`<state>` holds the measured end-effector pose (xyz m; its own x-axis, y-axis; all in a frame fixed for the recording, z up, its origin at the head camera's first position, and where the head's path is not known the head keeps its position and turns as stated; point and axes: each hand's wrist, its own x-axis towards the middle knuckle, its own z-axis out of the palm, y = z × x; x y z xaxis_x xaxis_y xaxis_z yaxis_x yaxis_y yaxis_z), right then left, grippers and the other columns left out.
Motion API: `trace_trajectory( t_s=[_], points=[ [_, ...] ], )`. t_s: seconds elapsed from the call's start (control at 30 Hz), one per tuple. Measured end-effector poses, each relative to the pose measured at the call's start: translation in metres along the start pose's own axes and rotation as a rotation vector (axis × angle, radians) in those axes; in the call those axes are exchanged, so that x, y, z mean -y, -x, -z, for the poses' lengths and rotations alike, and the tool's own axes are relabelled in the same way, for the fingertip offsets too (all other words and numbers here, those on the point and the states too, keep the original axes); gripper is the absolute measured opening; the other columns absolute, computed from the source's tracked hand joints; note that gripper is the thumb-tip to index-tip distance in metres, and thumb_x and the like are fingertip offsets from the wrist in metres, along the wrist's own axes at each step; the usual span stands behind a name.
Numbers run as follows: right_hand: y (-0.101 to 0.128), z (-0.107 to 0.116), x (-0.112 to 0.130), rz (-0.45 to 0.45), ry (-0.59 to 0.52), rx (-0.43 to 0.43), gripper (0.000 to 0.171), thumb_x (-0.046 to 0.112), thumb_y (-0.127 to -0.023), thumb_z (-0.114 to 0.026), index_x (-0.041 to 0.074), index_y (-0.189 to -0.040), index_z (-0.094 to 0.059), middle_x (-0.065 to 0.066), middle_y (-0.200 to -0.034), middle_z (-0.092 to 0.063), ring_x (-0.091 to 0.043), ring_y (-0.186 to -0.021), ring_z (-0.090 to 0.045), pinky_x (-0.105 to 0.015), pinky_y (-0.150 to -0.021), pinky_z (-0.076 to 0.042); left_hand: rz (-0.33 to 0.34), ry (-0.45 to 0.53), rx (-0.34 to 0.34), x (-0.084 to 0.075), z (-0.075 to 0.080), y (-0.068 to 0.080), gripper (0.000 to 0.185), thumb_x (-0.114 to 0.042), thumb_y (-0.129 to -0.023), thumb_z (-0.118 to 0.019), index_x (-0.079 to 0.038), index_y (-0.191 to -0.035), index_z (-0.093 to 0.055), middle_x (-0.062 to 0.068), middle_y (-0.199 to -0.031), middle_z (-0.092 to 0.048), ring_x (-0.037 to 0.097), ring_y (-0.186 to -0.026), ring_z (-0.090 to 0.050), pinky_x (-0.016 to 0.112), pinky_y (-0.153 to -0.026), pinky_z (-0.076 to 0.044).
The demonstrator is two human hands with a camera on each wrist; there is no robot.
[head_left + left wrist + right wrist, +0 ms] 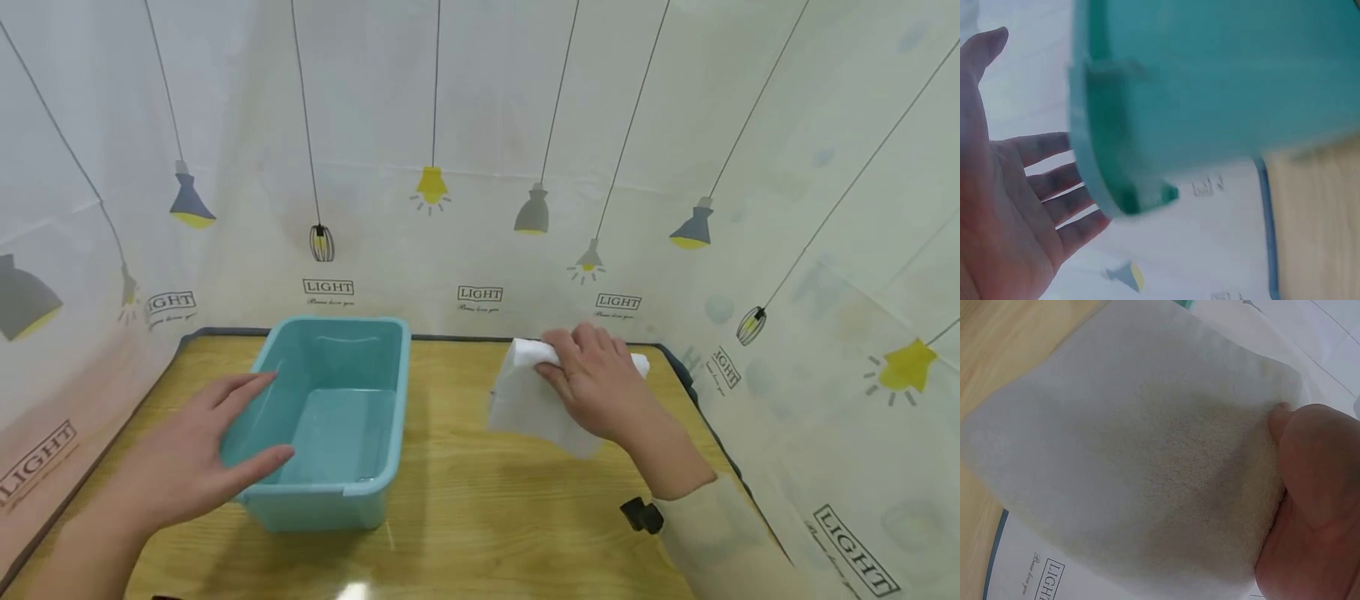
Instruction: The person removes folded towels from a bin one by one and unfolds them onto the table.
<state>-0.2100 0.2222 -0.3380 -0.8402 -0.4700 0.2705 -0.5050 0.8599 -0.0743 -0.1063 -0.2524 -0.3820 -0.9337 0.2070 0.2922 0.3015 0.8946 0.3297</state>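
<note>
Cloth (517, 404), white, is up off to the right of the bin (318, 510), gripped at its top edge by the right hand (600, 379), lower part hanging over the table (487, 525). Grip is closed on the fabric, thumb on the near side; the other fingertips are hidden behind it. Can't tell if the bottom edge touches the wood. Right wrist view: cloth fills most of it, hand cut off at the edge.

Left hand (198, 454) holds nothing: thumb and fingers spread wide at the bin's left side, covering part of the rim. Contact unclear; in the left wrist view the bin is blurred and hides some fingertips.

Bin is teal, upright on the table, bare floor visible inside.

Backdrop (390, 83) has printed lamps and boxed "LIGHT" labels (480, 293); script below ends "love you", first word illegible. Black clip (642, 515) beside the right sleeve (712, 533). Dark thing (167, 597) at bottom left, cut off, unidentifiable.
</note>
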Motion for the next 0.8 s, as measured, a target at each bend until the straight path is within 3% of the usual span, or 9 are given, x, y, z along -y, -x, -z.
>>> trace_trajectory(
  t_s=[0.17, 0.37, 0.63, 0.8],
  points=[
    [0.008, -0.003, -0.004, 0.005, 0.016, 0.002, 0.032, 0.037, -0.116, -0.055, 0.018, -0.141, -0.047, -0.011, -0.109, -0.052, -0.030, -0.096, -0.048, -0.044, -0.086, -0.038, -0.166, 0.043, -0.052, -0.044, -0.003, -0.010, 0.094, -0.056, -0.090, -0.086, -0.026, -0.169, -0.044, 0.006, -0.164, -0.053, 0.040, -0.136, -0.065, 0.062, -0.090, -0.061],
    [0.017, -0.008, -0.007, -0.002, 0.003, 0.002, 0.031, 0.036, -0.115, -0.057, 0.018, -0.139, -0.051, -0.010, -0.111, -0.054, -0.031, -0.100, -0.051, -0.047, -0.090, -0.041, -0.361, 0.073, -0.084, -0.088, -0.020, -0.022, 0.094, -0.063, -0.090, -0.084, -0.027, -0.168, -0.046, 0.005, -0.164, -0.055, 0.033, -0.141, -0.063, 0.054, -0.092, -0.063],
    [0.029, -0.017, -0.009, 0.007, 0.001, 0.001, 0.031, 0.036, -0.114, -0.059, 0.019, -0.138, -0.049, -0.011, -0.114, -0.055, -0.035, -0.109, -0.054, -0.049, -0.091, -0.041, -0.496, 0.088, -0.044, -0.133, -0.049, -0.022, 0.102, -0.078, -0.089, -0.074, -0.030, -0.172, -0.039, 0.002, -0.167, -0.053, 0.026, -0.139, -0.066, 0.049, -0.096, -0.064],
    [0.034, -0.022, -0.007, 0.010, 0.007, -0.001, 0.033, 0.035, -0.113, -0.061, 0.019, -0.139, -0.050, -0.010, -0.112, -0.056, -0.033, -0.106, -0.054, -0.048, -0.089, -0.042, -0.545, 0.182, 0.017, -0.154, -0.066, -0.018, 0.105, -0.076, -0.088, -0.077, -0.033, -0.173, -0.033, -0.001, -0.168, -0.049, 0.021, -0.142, -0.062, 0.045, -0.100, -0.062]
  ],
)
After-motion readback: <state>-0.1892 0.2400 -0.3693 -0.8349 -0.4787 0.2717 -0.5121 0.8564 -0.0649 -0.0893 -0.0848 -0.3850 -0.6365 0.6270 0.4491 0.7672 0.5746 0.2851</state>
